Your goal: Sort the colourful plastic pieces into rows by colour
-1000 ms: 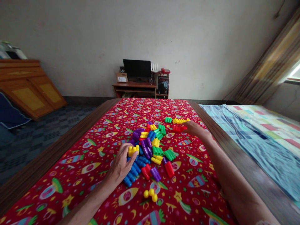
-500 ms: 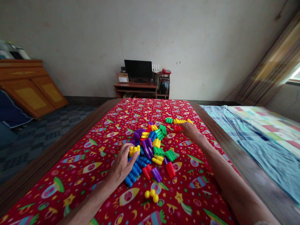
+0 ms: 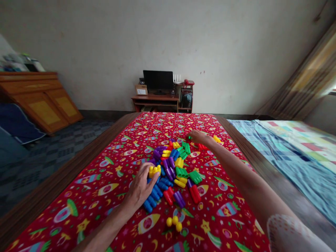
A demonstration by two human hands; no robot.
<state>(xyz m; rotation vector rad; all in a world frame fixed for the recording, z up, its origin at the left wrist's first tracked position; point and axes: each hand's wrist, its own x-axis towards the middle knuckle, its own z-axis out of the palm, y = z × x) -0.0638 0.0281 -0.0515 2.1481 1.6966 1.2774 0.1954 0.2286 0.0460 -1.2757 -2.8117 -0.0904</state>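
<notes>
My left hand (image 3: pixel 140 183) is closed around a yellow building block (image 3: pixel 154 171), its knobs facing up, at the left side of a pile of blocks. Blue blocks (image 3: pixel 153 196) lie right under and in front of that hand. Farther off, my right hand (image 3: pixel 198 136) has its fingers closed on a green building block (image 3: pixel 189 138), which they mostly hide. A red block (image 3: pixel 201 146) lies just below the right wrist. Between the hands are purple blocks (image 3: pixel 169 167), green blocks (image 3: pixel 181 172) and a yellow block (image 3: pixel 179 162).
A red patterned cloth (image 3: pixel 126 220) covers the wooden table (image 3: pixel 97 142). Nearest me lies a yellow block standing knobs-up (image 3: pixel 175 220). Another yellow piece (image 3: pixel 216 139) sits beyond my right forearm. A bed (image 3: pixel 294 168) stands at the right, a computer desk (image 3: pixel 154 99) beyond the table.
My right hand has moved left from the yellow and red blocks to the green block and closed on it. My left hand still holds the yellow block. The view has shifted slightly.
</notes>
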